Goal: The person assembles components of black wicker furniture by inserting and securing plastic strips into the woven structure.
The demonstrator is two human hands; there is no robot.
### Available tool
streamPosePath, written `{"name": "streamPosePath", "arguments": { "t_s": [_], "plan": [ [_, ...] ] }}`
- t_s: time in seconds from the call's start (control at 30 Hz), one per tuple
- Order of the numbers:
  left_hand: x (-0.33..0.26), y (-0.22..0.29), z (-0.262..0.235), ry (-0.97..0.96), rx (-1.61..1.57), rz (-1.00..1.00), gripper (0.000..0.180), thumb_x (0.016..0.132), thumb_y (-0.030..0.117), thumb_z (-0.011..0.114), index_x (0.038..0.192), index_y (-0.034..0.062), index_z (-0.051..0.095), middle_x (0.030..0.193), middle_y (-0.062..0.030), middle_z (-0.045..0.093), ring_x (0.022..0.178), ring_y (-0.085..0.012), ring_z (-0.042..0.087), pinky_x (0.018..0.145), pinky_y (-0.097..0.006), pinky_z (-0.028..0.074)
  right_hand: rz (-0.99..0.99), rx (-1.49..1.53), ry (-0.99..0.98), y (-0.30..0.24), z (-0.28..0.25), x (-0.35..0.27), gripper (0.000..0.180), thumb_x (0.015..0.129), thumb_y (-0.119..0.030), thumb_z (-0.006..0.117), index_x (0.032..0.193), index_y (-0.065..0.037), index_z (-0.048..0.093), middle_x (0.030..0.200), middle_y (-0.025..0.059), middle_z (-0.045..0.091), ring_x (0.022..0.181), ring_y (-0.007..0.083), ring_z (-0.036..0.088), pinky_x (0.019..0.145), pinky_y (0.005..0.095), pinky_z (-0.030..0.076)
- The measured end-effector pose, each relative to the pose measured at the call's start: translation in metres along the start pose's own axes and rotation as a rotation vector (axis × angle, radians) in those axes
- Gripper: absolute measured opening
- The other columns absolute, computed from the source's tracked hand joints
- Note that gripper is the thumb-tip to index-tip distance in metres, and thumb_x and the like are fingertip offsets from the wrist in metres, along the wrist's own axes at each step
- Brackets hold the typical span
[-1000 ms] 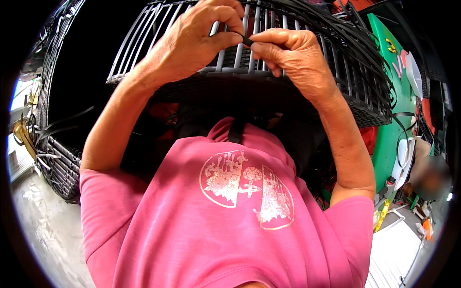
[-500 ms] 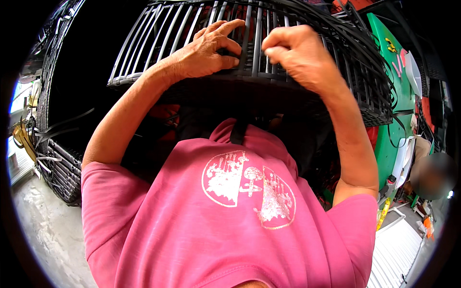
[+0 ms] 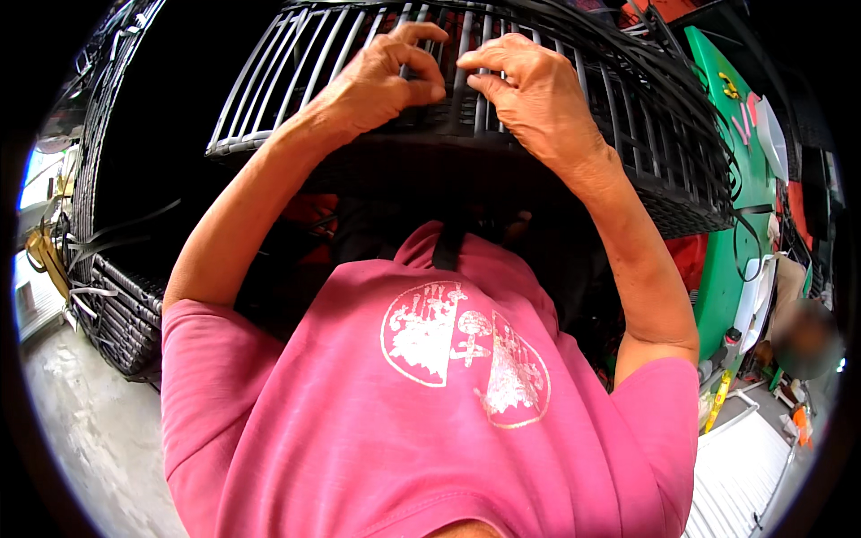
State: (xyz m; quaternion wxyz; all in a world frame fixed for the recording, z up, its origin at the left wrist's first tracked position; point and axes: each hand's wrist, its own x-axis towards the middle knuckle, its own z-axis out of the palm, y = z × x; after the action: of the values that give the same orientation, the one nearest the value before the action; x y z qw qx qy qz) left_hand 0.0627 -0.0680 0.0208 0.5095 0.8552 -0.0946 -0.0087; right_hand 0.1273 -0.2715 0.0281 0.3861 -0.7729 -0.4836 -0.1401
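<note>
A black wicker frame [image 3: 296,63] with upright ribs and woven rows stands in front of me, at the top of the head view. My left hand [image 3: 381,81] is on its ribs, thumb and forefinger pinched together on a thin black weaving strand [image 3: 453,99] at the top woven row. My right hand [image 3: 534,94] sits just to the right, almost touching the left. Its thumb and fingertips are closed on the same strand between two ribs. The strand is mostly hidden by my fingers. My pink shirt [image 3: 430,403] fills the lower picture.
Loose black strands [image 3: 708,125] hang over the frame's right rim. Another woven black piece [image 3: 121,309] stands at the left on the concrete floor [image 3: 81,439]. A green board [image 3: 726,206] and a blurred person [image 3: 803,336] are at the right, with a white slatted panel [image 3: 744,475] below.
My hands held a strand pulled out between them a second ago. They then went down onto the ribs, and now both pinch at the top woven row, close together.
</note>
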Motion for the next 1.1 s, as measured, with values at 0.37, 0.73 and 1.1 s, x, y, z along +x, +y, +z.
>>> {"name": "streamPosePath", "arguments": {
  "t_s": [0.37, 0.73, 1.1],
  "plan": [
    [-0.036, -0.022, -0.027, 0.016, 0.402, 0.059, 0.016, 0.087, 0.007, 0.065, 0.101, 0.0116, 0.071, 0.142, -0.0065, 0.046, 0.131, -0.0273, 0.041, 0.105, -0.038, 0.038, 0.420, 0.077, -0.553, -0.031, -0.004, 0.041, 0.014, 0.080, -0.013, 0.069, 0.088, -0.001, 0.073, 0.070, 0.0084, 0.067, 0.061, 0.0119, 0.062, 0.057, 0.0267, 0.049],
    [-0.023, -0.013, -0.038, -0.063, 0.045, -0.095, 0.011, 0.082, 0.017, 0.070, 0.084, 0.0057, 0.070, 0.139, -0.0068, 0.049, 0.127, -0.0222, 0.044, 0.105, -0.035, 0.031, 0.324, 0.291, -0.214, -0.016, 0.032, 0.027, 0.024, 0.077, -0.014, 0.072, 0.098, -0.002, 0.073, 0.080, 0.0147, 0.070, 0.073, 0.0244, 0.069, 0.070, 0.0336, 0.054],
    [-0.066, -0.026, -0.047, 0.230, 0.665, 0.074, 0.012, 0.088, 0.007, 0.062, 0.095, 0.0072, 0.072, 0.140, -0.0104, 0.050, 0.134, -0.0312, 0.039, 0.109, -0.040, 0.033, 0.471, 0.251, -0.556, -0.037, 0.037, 0.060, 0.013, 0.079, -0.013, 0.070, 0.084, -0.001, 0.072, 0.066, 0.0039, 0.065, 0.060, 0.0089, 0.060, 0.053, 0.0249, 0.047]
  ]
}}
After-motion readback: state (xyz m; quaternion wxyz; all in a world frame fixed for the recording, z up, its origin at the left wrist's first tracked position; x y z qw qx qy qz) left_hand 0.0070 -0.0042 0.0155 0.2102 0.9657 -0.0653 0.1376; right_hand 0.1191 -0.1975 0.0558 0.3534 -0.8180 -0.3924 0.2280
